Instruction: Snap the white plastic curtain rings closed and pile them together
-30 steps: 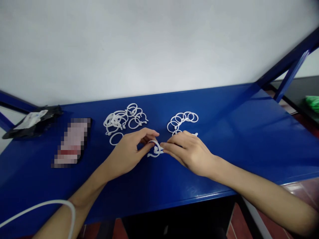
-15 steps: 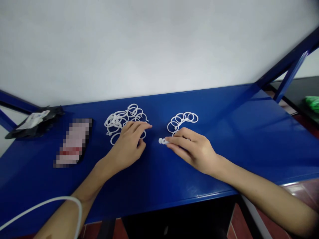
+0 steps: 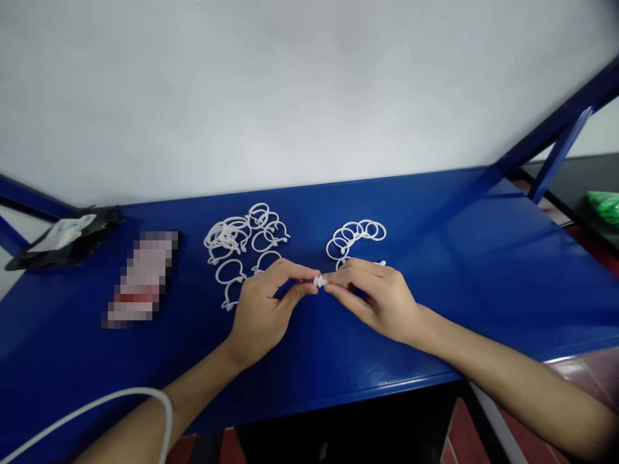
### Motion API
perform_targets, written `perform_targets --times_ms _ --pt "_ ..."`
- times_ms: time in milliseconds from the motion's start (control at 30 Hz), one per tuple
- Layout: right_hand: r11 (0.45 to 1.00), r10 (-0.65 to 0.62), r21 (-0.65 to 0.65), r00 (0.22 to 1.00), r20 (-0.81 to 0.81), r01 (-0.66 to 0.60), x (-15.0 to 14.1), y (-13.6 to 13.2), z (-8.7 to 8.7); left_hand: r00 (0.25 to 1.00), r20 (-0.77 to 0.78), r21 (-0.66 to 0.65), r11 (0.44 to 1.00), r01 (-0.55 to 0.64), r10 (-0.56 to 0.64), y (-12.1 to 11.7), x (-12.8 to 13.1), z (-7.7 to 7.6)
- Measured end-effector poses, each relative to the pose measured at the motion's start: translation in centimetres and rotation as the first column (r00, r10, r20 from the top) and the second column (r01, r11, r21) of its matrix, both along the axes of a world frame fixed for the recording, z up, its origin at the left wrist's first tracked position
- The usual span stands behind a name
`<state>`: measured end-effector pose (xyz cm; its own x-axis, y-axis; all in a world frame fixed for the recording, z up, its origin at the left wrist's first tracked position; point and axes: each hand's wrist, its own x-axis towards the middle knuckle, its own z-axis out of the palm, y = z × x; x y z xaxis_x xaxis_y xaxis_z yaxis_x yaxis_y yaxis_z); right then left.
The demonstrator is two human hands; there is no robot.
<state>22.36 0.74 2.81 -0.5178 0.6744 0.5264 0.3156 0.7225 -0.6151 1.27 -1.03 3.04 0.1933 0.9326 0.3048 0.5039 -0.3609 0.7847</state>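
Note:
Both hands meet over the middle of the blue table. Between their fingertips is the small end of a white plastic ring (image 3: 320,281); most of it is hidden by the fingers. My left hand (image 3: 268,303) pinches its left side with thumb and forefinger. My right hand (image 3: 380,293) grips it from the right. A loose pile of white plastic rings (image 3: 230,235) lies beyond and left of my left hand, with small knobbed ends showing on several. Past my right hand, a row of overlapping white rings (image 3: 352,234) curves across the table, its near part covered by that hand.
A blurred-out flat, dark-edged object (image 3: 141,277) lies at the left of the blue table (image 3: 435,225). Behind it is a black plastic package (image 3: 68,235) with a white label. A white cable (image 3: 120,392) loops over my left forearm. Blue metal struts (image 3: 561,154) rise at the right.
My left hand has moved right, away from the ring pile, and now pinches the small white end held by my right hand. More of the left-hand rings are uncovered. My right hand has barely moved.

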Motion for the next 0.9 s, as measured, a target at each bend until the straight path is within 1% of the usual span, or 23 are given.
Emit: perform_targets --times_ms 100,200,333,367,433,467,500,567,600,633,700,767,833,867,900 --pt "0.999 0.014 0.029 0.999 0.035 -0.015 0.0 -0.1 0.0 0.998 0.059 0.101 0.995 0.017 -0.023 -0.2 0.3 -0.4" --pt "0.996 0.018 0.089 0.995 0.098 -0.027 0.0 -0.6 0.3 0.996 0.059 0.246 0.968 0.054 -0.070 -0.6 0.5 -0.7" --pt "0.981 0.018 0.183 0.974 0.226 -0.060 0.0 -1.0 0.4 0.993 -0.029 0.408 0.906 0.115 -0.113 -0.8 0.6 -0.9" --pt "0.979 0.026 0.191 0.967 0.253 -0.076 0.0 -0.9 0.4 0.991 -0.064 0.442 0.887 0.135 -0.119 -0.7 0.5 -0.9" --pt "0.979 0.040 0.178 0.955 0.293 -0.096 0.3 -0.4 0.5 0.977 -0.184 0.489 0.852 0.188 -0.110 -0.1 0.2 -1.0" --pt "0.983 0.034 0.163 0.954 0.299 -0.086 0.6 0.0 0.6 0.962 -0.258 0.492 0.846 0.207 -0.086 0.3 -0.1 -0.9" --pt "0.988 0.014 0.146 0.955 0.295 -0.059 1.1 0.5 0.8 0.942 -0.333 0.479 0.852 0.213 -0.048 0.8 -0.5 -0.9" --pt "0.995 -0.068 0.093 0.964 0.259 0.045 2.5 1.4 1.3 0.884 -0.467 0.409 0.896 0.174 0.041 1.9 -1.6 -0.6" --pt "0.991 -0.134 0.059 0.964 0.231 0.123 3.5 1.8 1.6 0.849 -0.522 0.365 0.920 0.141 0.077 2.4 -2.2 -0.4" --pt "0.978 -0.203 -0.001 0.953 0.226 0.208 4.6 2.1 1.8 0.809 -0.581 0.323 0.939 0.121 0.095 2.7 -2.8 -0.2" --pt "0.932 -0.283 -0.146 0.919 0.275 0.331 6.8 2.5 1.9 0.721 -0.687 0.253 0.961 0.115 0.095 3.2 -3.7 0.1" --pt "0.864 -0.302 -0.300 0.892 0.336 0.405 8.7 2.7 1.6 0.649 -0.758 0.198 0.972 0.126 0.070 3.3 -4.3 0.3" --pt "0.795 -0.302 -0.407 0.876 0.376 0.449 9.7 2.7 1.1 0.609 -0.792 0.147 0.979 0.138 0.033 3.3 -4.4 0.3" --pt "0.771 -0.306 -0.434 0.869 0.388 0.465 10.0 2.7 0.8 0.598 -0.801 0.125 0.981 0.148 0.011 3.2 -4.4 0.2" --pt "0.759 -0.309 -0.446 0.864 0.397 0.475 10.0 2.8 0.5 0.590 -0.807 0.107 0.981 0.160 -0.009 3.2 -4.3 0.1"
